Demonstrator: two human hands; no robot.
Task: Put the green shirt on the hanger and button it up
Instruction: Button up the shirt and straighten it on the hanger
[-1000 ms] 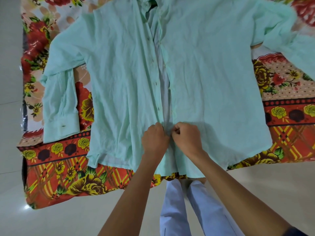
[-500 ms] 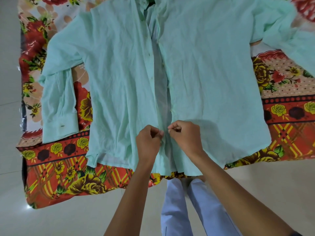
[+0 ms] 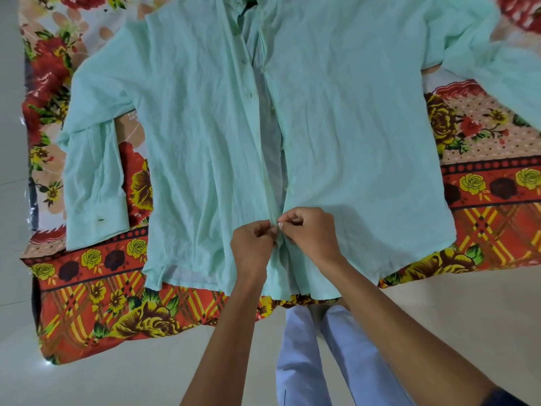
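Green shirt [image 3: 336, 127] is lying flat while the left hand [image 3: 253, 244] and right hand [image 3: 311, 232] are pinching its front edges together.

The shirt [image 3: 336, 118] is thin, matt, pale green cloth, finely creased. Under it lies a floral printed cloth sheet [image 3: 96, 300], matt too. The floor [image 3: 456, 312] is smooth, pale tile with a slight gloss.

A home, most likely a bedroom; a bed sheet [image 3: 87, 303] with red and yellow flowers spreads all around the pinching hands; pale, glossy floor tiles [image 3: 131, 382] lie below them, where the sheet's edge hangs.
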